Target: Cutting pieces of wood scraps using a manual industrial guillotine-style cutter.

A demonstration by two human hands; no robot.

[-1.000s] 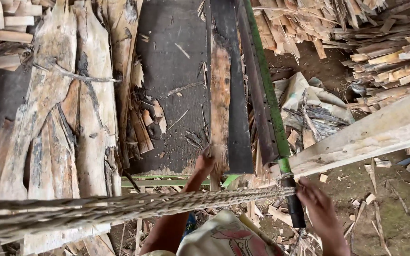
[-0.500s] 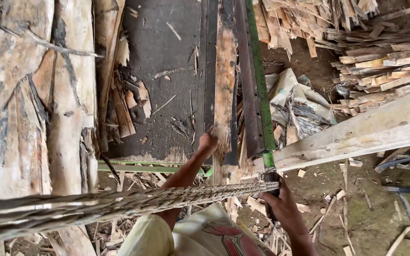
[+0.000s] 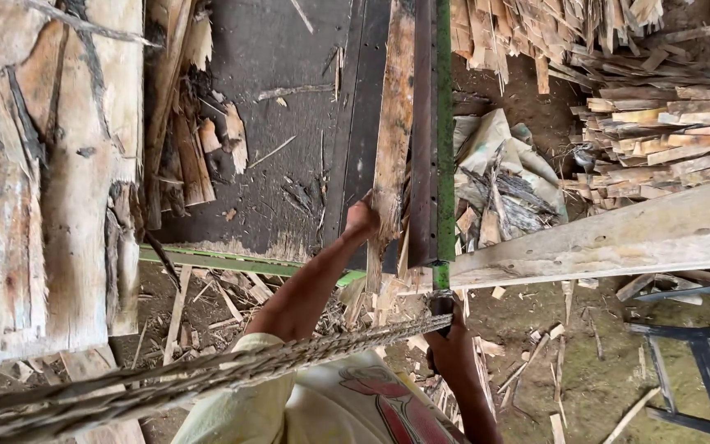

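My left hand (image 3: 362, 219) grips the near part of a narrow, rough wooden plank (image 3: 393, 115) that lies lengthwise on the dark bench top (image 3: 273, 131). Just right of the plank runs a long metal rail with a green edge (image 3: 444, 123). My right hand (image 3: 451, 339) is closed around the dark handle (image 3: 440, 302) at the rail's near end, below the bench edge. A thick twisted rope (image 3: 207, 376) stretches from the lower left up to that handle and crosses over my chest.
Wide bark-covered slabs (image 3: 43, 205) lie on the left. A long pale beam (image 3: 618, 238) juts out to the right, with stacked offcuts (image 3: 659, 123) behind it. Crumpled sacks (image 3: 495, 152), scattered splinters and a blue metal frame (image 3: 700, 370) sit on the dirt floor.
My left hand has slid forward along the plank, further onto the bench. My right hand has stayed on the handle. The view has shifted closer to the bench.
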